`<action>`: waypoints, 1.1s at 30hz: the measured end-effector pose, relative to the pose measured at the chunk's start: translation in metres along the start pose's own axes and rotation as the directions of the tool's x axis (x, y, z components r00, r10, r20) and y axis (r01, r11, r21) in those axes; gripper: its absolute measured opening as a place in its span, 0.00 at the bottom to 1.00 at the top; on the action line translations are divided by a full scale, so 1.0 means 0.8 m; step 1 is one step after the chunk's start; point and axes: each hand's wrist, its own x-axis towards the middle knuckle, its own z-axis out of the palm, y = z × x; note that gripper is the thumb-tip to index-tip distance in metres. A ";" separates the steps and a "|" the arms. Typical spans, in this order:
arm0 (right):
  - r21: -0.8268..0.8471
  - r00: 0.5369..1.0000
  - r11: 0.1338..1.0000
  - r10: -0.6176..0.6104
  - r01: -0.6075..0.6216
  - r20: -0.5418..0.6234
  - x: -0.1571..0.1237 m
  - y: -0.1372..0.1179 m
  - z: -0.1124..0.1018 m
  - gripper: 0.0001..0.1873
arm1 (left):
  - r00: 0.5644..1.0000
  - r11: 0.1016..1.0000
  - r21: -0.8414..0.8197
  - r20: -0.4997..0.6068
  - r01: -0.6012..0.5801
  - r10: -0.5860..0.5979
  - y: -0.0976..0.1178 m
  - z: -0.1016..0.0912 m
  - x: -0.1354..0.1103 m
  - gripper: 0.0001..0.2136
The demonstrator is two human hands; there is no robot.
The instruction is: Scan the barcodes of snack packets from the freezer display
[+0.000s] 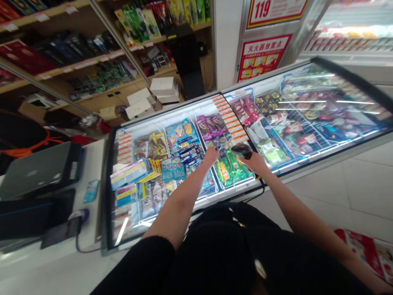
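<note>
A glass-topped chest freezer (pixel 107 196) full of packaged ice creams lies in front of me. My left hand (pixel 211 155) reaches over its lid above blue and purple packets (pixel 211 125); its fingers are curled and small, and I cannot see whether it holds anything. My right hand (pixel 256 162) is closed round a black handheld barcode scanner (pixel 242 150), pointed at the glass above green packets (pixel 233 168). A dark cable (pixel 260 190) runs down from the scanner over the freezer's front edge.
A white counter (pixel 92 159) on the left carries a closed grey laptop (pixel 35 170), a phone (pixel 61 232) and a teal card. Wooden shelves (pixel 92 61) with goods stand behind, white boxes (pixel 164 88) below them. A second freezer (pixel 322 106) continues right. Tiled floor lies at right.
</note>
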 end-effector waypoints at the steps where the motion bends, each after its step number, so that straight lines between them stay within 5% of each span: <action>1: -0.011 1.000 1.000 -0.005 0.005 0.001 0.000 -0.002 0.000 0.17 | 1.000 1.000 -0.009 -0.008 -0.001 0.001 0.001 -0.001 0.000 0.13; 33: -0.140 0.998 0.988 -0.065 0.063 -0.011 -0.039 -0.053 0.023 0.18 | 0.989 0.995 -0.022 -0.115 -0.094 0.091 -0.033 -0.032 -0.043 0.14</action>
